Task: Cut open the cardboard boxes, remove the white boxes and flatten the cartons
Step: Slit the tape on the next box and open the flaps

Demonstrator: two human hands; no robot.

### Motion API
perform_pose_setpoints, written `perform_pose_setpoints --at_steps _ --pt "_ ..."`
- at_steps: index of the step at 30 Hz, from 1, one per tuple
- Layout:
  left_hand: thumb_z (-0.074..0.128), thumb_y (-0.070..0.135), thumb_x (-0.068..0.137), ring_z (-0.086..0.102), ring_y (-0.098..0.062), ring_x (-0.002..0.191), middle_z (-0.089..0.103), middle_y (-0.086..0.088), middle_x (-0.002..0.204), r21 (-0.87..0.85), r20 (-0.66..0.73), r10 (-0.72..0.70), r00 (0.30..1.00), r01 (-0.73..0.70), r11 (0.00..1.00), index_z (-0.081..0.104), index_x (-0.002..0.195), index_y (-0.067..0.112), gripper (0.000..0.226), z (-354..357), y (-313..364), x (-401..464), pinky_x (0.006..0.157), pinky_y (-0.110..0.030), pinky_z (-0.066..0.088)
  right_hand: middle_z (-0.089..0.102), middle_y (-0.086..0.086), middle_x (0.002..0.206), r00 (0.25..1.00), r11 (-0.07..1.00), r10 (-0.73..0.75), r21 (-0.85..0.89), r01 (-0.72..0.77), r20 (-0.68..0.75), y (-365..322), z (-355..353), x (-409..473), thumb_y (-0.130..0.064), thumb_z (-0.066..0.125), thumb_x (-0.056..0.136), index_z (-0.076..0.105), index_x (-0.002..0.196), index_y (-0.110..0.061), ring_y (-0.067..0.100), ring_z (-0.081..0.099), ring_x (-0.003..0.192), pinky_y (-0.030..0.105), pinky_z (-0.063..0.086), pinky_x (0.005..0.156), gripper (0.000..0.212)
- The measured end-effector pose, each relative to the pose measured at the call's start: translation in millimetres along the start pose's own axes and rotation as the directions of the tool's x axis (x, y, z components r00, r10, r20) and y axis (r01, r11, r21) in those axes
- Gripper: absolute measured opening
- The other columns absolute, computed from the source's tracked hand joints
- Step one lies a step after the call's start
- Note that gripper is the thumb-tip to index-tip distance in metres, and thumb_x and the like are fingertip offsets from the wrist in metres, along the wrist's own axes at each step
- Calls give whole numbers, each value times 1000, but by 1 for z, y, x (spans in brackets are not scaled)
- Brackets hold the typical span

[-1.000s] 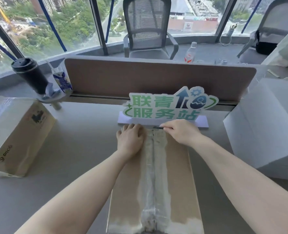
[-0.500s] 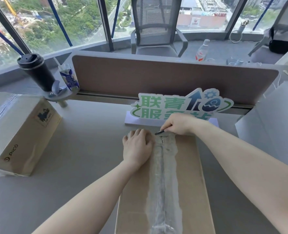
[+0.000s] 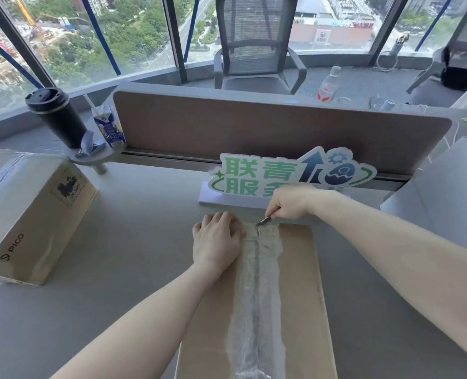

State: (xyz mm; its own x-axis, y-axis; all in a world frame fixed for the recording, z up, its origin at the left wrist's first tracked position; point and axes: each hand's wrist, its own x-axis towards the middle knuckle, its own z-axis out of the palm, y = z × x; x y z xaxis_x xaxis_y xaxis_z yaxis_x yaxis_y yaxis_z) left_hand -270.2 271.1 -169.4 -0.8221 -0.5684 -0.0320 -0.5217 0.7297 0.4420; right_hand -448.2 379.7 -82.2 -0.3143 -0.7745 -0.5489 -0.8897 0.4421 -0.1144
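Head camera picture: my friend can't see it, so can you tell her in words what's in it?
A person's right hand holds a small cutter at the far end of the taped seam on a cardboard box, while the left hand presses flat on the box. Another taped carton sits to the left on the grey desk.

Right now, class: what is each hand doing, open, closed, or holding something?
Left hand: open, flat on the cardboard box.
Right hand: closed on a small cutter at the tape seam.
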Motion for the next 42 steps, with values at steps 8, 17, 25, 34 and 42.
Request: perform_pose_setpoints --at_steps 8,17,25,34,42 --pt "46 38 91 43 -19 116 59 12 115 10 10 13 1000 -13 1000 53 105 32 17 0 0 3 97 -36 31 70 -19 105 997 993 3 -115 -13 -80 12 3 -14 -31 50 96 70 114 -44 15 62 93 28 51 68 29" --pt "46 39 93 41 -20 126 57 8 128 24 24 6 1000 -6 1000 55 118 32 27 0 0 2 103 -38 29 66 0 123 912 957 251 225 -184 -324 13 29 -52 -25 36 102 66 118 -22 27 60 112 46 53 88 34" --pt "47 42 95 8 -18 150 20 6 161 87 105 159 982 -168 982 37 146 28 53 -10 -15 -42 120 -39 11 61 5 77 854 875 343 465 -138 -391 -50 75 -60 -7 45 89 60 76 -12 34 58 82 35 44 58 21" --pt "15 63 82 1 -19 150 11 8 163 211 194 247 950 -286 935 26 150 34 74 -17 -25 -65 121 -41 4 49 3 64 801 789 496 559 -253 -337 -83 77 -56 1 45 80 42 58 -17 30 51 70 27 26 45 28" --pt "33 58 95 -5 -22 150 6 6 164 103 207 325 923 -351 931 24 151 40 60 -14 -36 -56 121 -46 1 69 12 102 668 681 681 593 -429 -299 -123 71 -45 2 45 84 67 91 -8 33 63 92 30 44 65 25"
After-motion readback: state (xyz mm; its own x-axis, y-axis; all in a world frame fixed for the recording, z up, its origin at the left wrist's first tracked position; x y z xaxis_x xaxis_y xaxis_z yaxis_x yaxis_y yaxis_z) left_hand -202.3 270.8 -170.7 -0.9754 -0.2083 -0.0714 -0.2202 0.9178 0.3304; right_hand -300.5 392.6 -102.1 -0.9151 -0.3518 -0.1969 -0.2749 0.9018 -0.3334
